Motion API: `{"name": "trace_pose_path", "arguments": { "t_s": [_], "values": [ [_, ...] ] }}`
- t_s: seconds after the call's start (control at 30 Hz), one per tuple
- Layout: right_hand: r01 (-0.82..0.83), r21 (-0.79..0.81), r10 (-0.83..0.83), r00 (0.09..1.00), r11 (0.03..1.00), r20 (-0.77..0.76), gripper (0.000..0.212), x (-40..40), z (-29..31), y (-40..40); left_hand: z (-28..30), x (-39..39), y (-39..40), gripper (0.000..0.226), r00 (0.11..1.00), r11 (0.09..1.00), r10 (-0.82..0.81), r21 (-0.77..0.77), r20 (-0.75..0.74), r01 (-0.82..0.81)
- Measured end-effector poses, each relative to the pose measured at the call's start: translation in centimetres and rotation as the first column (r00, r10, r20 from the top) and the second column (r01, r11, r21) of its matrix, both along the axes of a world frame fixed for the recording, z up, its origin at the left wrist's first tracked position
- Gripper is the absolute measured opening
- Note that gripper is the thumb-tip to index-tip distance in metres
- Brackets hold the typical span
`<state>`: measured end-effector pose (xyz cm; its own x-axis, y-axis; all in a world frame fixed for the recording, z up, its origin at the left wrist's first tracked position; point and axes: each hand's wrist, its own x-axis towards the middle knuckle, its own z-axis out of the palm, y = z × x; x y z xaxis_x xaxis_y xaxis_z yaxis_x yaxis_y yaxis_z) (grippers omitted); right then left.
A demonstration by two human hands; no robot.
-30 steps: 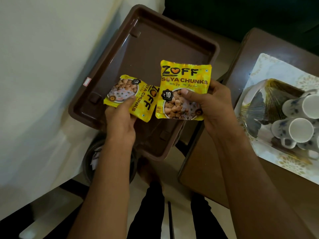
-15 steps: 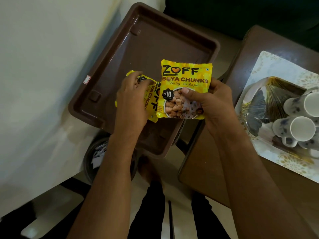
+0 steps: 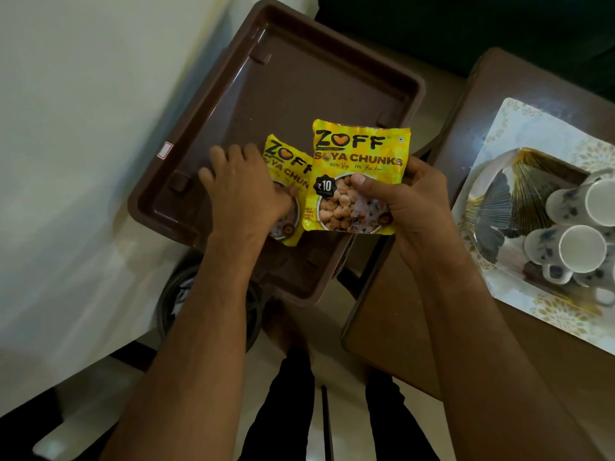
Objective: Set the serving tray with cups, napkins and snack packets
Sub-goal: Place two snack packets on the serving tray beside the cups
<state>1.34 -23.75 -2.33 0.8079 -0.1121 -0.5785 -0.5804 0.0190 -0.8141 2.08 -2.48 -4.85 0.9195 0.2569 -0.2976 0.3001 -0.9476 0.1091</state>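
Left packet half hidden behind left hand

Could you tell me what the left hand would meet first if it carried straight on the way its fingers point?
Probably the bare floor of the brown plastic tray, beyond the left hand; depth is unclear.

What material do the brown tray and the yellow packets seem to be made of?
Brown tray: probably moulded plastic, semi-gloss; it shows soft highlights and moulded lugs. Yellow packets: thin printed plastic film, glossy and crinkled, with crimped edges.
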Motion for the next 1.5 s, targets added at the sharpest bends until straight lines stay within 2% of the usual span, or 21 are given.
{"name": "trace_pose_path", "arguments": {
  "t_s": [0.07, 0.13, 0.2, 0.3, 0.37, 0.43, 0.5, 0.63, 0.7, 0.87, 1.1, 1.37, 1.5],
  "values": [
    [0.004, 0.002, -0.004, 1.000, 1.000, 0.000, 0.044, 0.0, -0.1, -0.1, -0.3, -0.2, 0.2, 0.082, 0.996, 0.994, 0.087, -0.065, -0.036, -0.089],
    [0.009, 0.007, -0.009, 1.000, 1.000, -0.001, 0.045, 0.1, -0.3, -0.4, -0.4, -0.4, 0.2, 0.086, 0.978, 0.954, 0.194, -0.217, -0.075, -0.206],
    [0.009, 0.019, -0.008, 1.000, 1.000, -0.002, 0.045, 0.0, -0.4, -0.7, -0.5, -0.7, 0.1, 0.081, 0.948, 0.874, 0.302, -0.370, -0.098, -0.316],
    [0.009, 0.043, -0.008, 1.000, 0.999, -0.003, 0.044, -0.1, -0.6, -1.2, 0.0, -1.0, 0.1, 0.072, 0.882, 0.743, 0.457, -0.495, -0.118, -0.451],
    [0.016, 0.068, -0.016, 1.000, 0.998, -0.005, 0.045, -0.3, -0.6, -1.5, 0.3, -1.2, 0.1, 0.064, 0.825, 0.622, 0.544, -0.587, -0.152, -0.518],
    [0.030, 0.090, -0.030, 1.000, 0.995, -0.006, 0.044, -0.4, -0.5, -2.0, 0.8, -1.3, 0.1, 0.057, 0.789, 0.522, 0.594, -0.673, -0.155, -0.524],
    [0.041, 0.117, -0.040, 0.999, 0.992, -0.006, 0.042, -0.5, -0.5, -2.6, 1.8, -1.3, 0.0, 0.046, 0.790, 0.483, 0.602, -0.734, -0.119, -0.478],
    [0.071, 0.163, -0.072, 0.997, 0.984, -0.002, 0.033, -0.5, 0.0, -3.9, 4.3, -1.0, -0.8, 0.007, 0.782, 0.364, 0.613, -0.837, -0.115, -0.408],
    [0.091, 0.162, -0.091, 0.996, 0.983, -0.004, 0.021, -0.5, 0.4, -5.0, 5.4, -0.7, -1.5, 0.006, 0.785, 0.319, 0.605, -0.861, -0.136, -0.395],
    [0.114, 0.159, -0.122, 0.992, 0.981, 0.043, 0.007, -1.0, 1.8, -8.7, 7.4, -0.5, -4.5, 0.008, 0.819, 0.264, 0.557, -0.906, -0.137, -0.331],
    [0.194, 0.138, -0.210, 0.971, 0.971, 0.114, 0.020, -2.6, 4.1, -15.9, 7.9, -0.3, -13.1, 0.020, 0.885, 0.188, 0.407, -0.927, -0.226, -0.324],
    [0.319, 0.028, -0.319, 0.933, 0.947, 0.165, 0.016, -5.8, 5.0, -27.0, 7.3, -0.7, -23.7, 0.013, 0.911, 0.195, 0.308, -0.919, -0.274, -0.342],
    [0.372, -0.010, -0.364, 0.914, 0.928, 0.178, 0.015, -7.4, 4.9, -32.1, 6.4, -0.7, -26.5, 0.014, 0.918, 0.228, 0.298, -0.915, -0.261, -0.334]
  ]
}}
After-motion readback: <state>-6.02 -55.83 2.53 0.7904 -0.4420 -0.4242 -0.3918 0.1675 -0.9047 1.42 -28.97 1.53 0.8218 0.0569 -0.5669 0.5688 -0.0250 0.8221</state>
